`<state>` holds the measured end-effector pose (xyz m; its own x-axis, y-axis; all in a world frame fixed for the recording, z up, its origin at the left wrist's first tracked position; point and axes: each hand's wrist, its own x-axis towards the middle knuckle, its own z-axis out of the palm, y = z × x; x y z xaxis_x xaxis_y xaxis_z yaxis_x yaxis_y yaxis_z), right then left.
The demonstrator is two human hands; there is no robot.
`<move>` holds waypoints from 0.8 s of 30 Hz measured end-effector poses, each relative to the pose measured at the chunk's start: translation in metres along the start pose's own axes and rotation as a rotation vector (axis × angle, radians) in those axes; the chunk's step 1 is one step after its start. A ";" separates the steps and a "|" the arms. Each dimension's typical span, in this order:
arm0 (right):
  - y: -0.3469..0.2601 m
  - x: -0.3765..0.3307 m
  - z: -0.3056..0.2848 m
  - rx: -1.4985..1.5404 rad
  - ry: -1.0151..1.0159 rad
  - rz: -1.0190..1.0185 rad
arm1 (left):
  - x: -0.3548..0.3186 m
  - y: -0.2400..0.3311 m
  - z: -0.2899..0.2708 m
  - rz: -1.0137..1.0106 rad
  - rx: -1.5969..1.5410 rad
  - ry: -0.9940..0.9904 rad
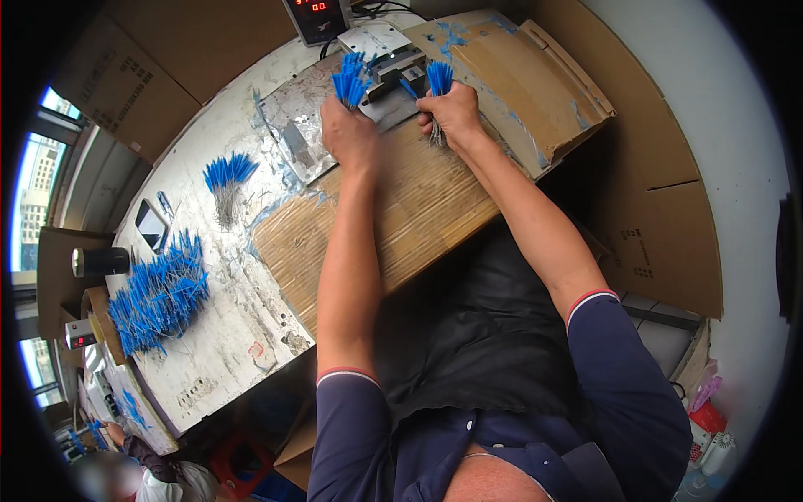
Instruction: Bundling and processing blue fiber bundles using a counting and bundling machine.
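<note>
At upper centre I see the left hand gripping blue-tipped thin wires, the right hand closed around another bundle; upper right, one brown cardboard box hides its inside.

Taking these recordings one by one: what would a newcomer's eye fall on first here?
The vivid blue: near the metal device at the worktop's far side, the left hand grips one bunch of blue-tipped wires and the right hand a second bunch, tips up. Next, the big heap of similar pieces at the worktop's left, with a smaller bundle farther back. Red digits glow on a dark box at the top.
</note>
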<state>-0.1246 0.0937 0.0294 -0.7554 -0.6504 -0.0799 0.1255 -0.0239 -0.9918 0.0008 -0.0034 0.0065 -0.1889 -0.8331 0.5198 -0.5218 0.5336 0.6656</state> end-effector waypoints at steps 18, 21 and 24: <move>0.001 0.005 0.001 0.227 -0.051 0.107 | 0.001 -0.011 0.000 -0.101 -0.244 -0.020; 0.000 0.003 -0.009 0.287 -0.117 0.115 | -0.002 0.003 -0.008 -0.063 -0.079 -0.152; 0.002 0.002 -0.018 0.276 -0.224 0.066 | -0.002 0.010 -0.010 -0.046 -0.061 -0.179</move>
<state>-0.1375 0.1062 0.0258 -0.5841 -0.8069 -0.0882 0.3612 -0.1610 -0.9185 0.0046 0.0052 0.0170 -0.3140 -0.8666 0.3879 -0.4830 0.4976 0.7205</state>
